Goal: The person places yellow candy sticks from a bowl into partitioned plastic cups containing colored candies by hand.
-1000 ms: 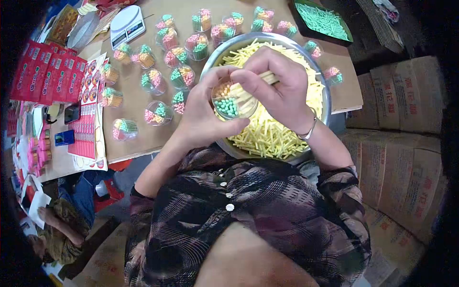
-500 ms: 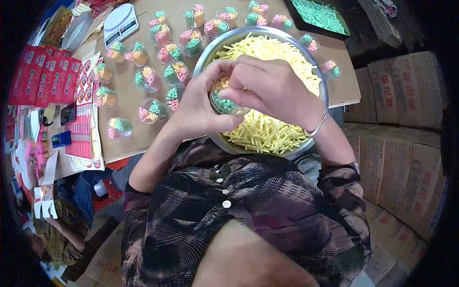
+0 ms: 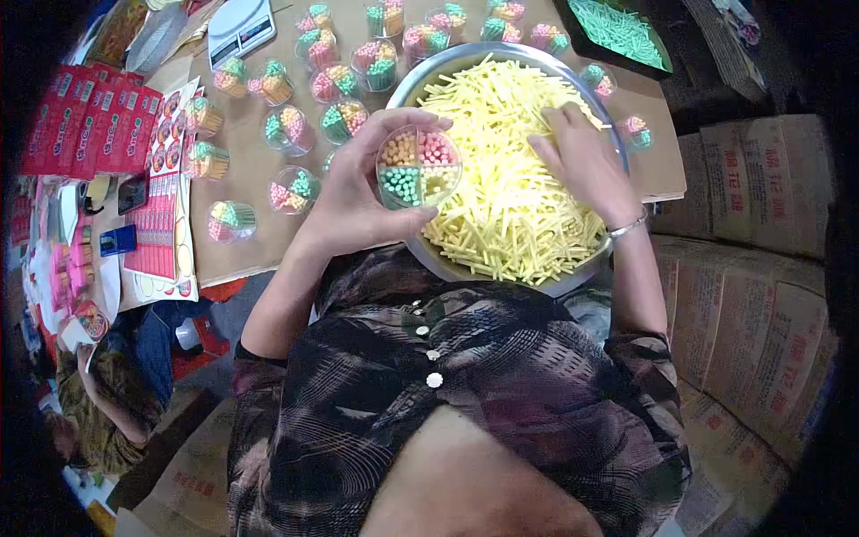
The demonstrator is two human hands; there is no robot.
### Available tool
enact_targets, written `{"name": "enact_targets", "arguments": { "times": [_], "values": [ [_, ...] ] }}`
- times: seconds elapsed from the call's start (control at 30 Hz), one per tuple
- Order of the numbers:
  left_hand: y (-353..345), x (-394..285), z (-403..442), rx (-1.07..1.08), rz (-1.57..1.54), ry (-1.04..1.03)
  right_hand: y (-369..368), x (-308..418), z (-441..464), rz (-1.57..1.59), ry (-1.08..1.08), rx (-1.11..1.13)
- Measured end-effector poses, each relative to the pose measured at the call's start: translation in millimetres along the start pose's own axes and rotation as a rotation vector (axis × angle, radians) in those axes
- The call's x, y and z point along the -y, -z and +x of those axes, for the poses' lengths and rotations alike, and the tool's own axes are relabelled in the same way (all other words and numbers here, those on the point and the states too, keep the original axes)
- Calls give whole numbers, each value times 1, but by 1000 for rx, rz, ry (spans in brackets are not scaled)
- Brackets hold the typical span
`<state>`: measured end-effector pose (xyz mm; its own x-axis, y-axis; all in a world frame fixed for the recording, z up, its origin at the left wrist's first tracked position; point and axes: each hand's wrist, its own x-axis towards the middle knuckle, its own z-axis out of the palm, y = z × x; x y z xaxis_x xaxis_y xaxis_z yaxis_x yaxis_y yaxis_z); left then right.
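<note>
My left hand (image 3: pixel 353 183) is wrapped round a clear round cup (image 3: pixel 386 190) with four compartments, its open top facing me. Orange, pink and green sticks pack three compartments. The fourth, at lower right, holds some pale yellow sticks with a gap among them. A large metal bowl (image 3: pixel 417 80) heaped with short yellow sticks (image 3: pixel 501 206) stands just right of the cup. Over the heap's right side, my right hand (image 3: pixel 586 161) touches the sticks, thumb apart from the fingers, with nothing visible between them.
Many filled cups (image 3: pixel 286 128) stand on the cardboard-covered table (image 3: pixel 259 152). A black tray of green sticks (image 3: pixel 617 36) is at far right, a white scale (image 3: pixel 240 31) at far left. Red packets (image 3: pixel 89 121) lie left. Cartons (image 3: pixel 743 179) line the right. Another person (image 3: pixel 107 403) sits lower left.
My right hand has left the cup and moved right onto the yellow sticks. The cup remains in my left hand, its four compartments now uncovered. The view has shifted slightly.
</note>
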<state>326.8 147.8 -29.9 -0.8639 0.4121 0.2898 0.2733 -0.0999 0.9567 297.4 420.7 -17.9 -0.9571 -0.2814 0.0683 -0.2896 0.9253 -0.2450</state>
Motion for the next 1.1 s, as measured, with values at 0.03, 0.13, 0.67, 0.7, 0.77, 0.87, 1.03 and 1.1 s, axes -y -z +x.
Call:
{"name": "enact_targets", "arguments": {
  "times": [0.03, 0.13, 0.67, 0.7, 0.77, 0.87, 1.03, 1.1],
  "values": [
    [0, 1, 0, 7, 8, -11, -5, 0, -3, -52, 26, 22],
    [-3, 4, 1, -23, -28, -20, -5, 2, -4, -92, 40, 89],
    [127, -23, -72, -774, 297, 196, -2, -33, -10, 495, 34, 11],
    [139, -16, -72, -806, 451, 245, -3, -33, -10, 448, 29, -12],
    [166, 10, -75, -826, 605, 301, -3, -30, -7, 405, 24, -60],
    [176, 36, -72, -779, 563, 388, 1, -32, -8, 462, -53, -51],
    [189, 79, -86, -611, 754, 550, 10, -33, -17, 817, -78, 14],
    [172, 57, -79, -592, 1117, 387, 12, -27, -18, 974, -64, 50]
  ]
}}
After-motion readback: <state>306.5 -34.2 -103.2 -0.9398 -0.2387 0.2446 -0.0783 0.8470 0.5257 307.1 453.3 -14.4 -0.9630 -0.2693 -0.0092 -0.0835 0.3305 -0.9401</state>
